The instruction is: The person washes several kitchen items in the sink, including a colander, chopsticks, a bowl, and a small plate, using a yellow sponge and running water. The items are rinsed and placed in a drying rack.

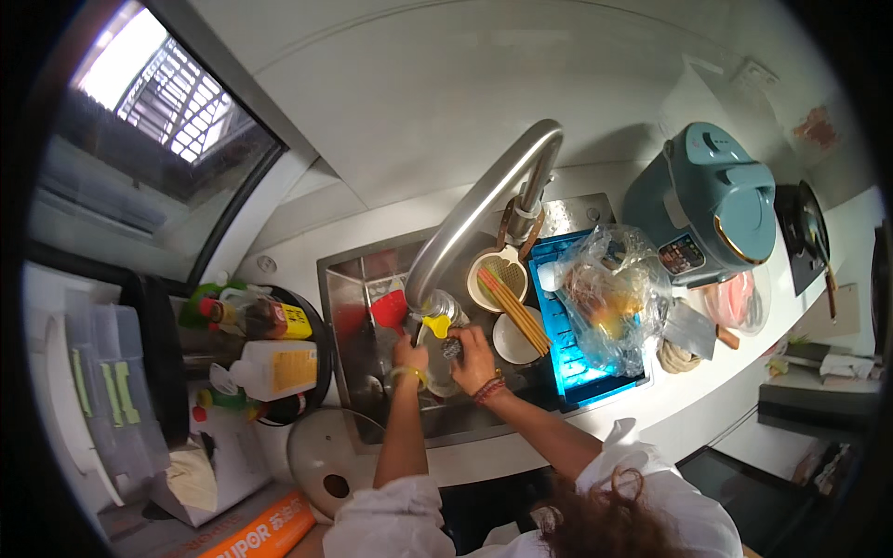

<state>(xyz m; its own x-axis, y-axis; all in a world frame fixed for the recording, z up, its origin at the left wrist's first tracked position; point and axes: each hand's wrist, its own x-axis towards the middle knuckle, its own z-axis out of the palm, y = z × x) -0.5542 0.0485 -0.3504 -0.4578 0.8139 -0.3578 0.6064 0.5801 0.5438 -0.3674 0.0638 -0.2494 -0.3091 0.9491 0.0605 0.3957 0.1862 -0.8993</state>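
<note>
Both of my hands are inside the stainless steel sink (349,418), beneath the arched faucet (481,202). My left hand (410,357) grips the handle of a red spatula (389,310), whose head points away from me. In my right hand (474,363) is a dark steel wool scrubber (453,348), held in the fingertips. A yellow piece (437,326) sits just below the faucet's mouth; its exact kind is unclear. Behind my hands lies a round bowl (436,380), partly hidden. To the right are a white bowl (513,340), wooden chopsticks (516,314) and a small strainer-like vessel (481,296).
Right of the sink, a blue tray (568,376) carries a clear plastic bag (607,300) with food inside. Farther right stand a teal kitchen appliance (704,202) and a cleaver (689,328). Condiment bottles (279,363) crowd the left side. A glass lid (328,446) leans near the front.
</note>
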